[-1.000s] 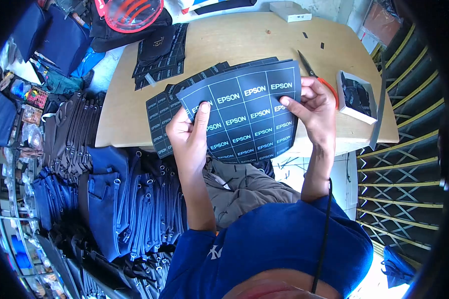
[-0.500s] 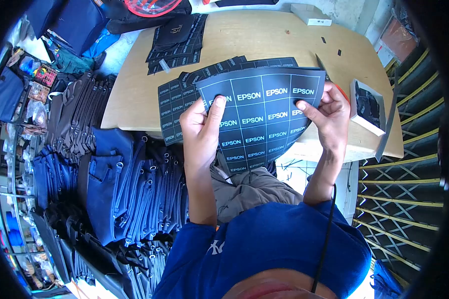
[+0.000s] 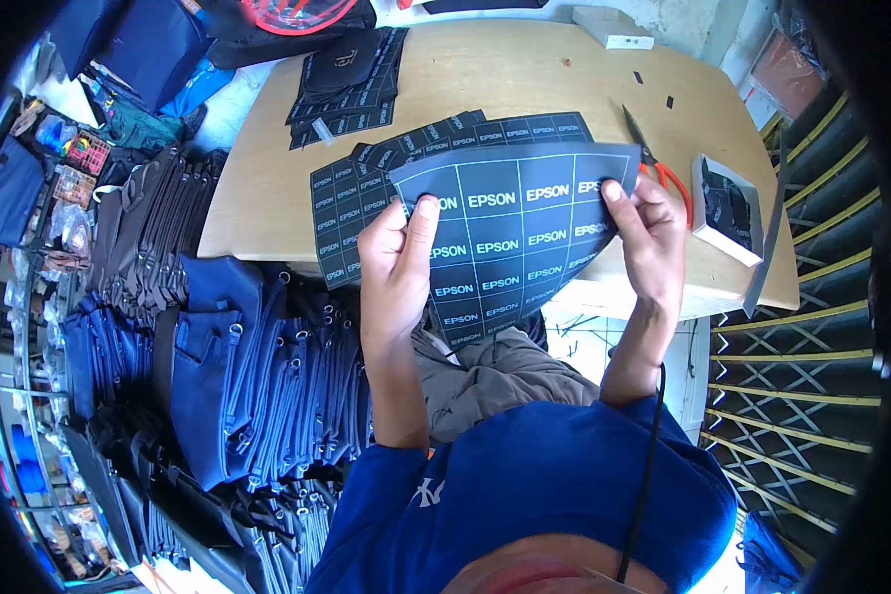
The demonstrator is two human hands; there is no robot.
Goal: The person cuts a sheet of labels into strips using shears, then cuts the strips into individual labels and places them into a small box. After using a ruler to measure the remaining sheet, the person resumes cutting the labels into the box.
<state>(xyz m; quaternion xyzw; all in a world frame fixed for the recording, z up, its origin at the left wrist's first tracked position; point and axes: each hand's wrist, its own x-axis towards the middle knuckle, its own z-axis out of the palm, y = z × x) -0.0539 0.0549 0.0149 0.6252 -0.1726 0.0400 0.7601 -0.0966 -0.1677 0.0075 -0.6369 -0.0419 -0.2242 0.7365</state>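
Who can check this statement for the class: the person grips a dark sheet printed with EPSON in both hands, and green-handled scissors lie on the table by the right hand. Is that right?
Not quite: the scissors have orange handles, not green, as the head view shows. The rest stands: left hand and right hand both grip the EPSON sheet, and the scissors lie on the table by the right hand.

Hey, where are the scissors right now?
In the head view, the scissors lie on the wooden table at the right, just beyond the right hand holding the EPSON sheet, beside the white box.
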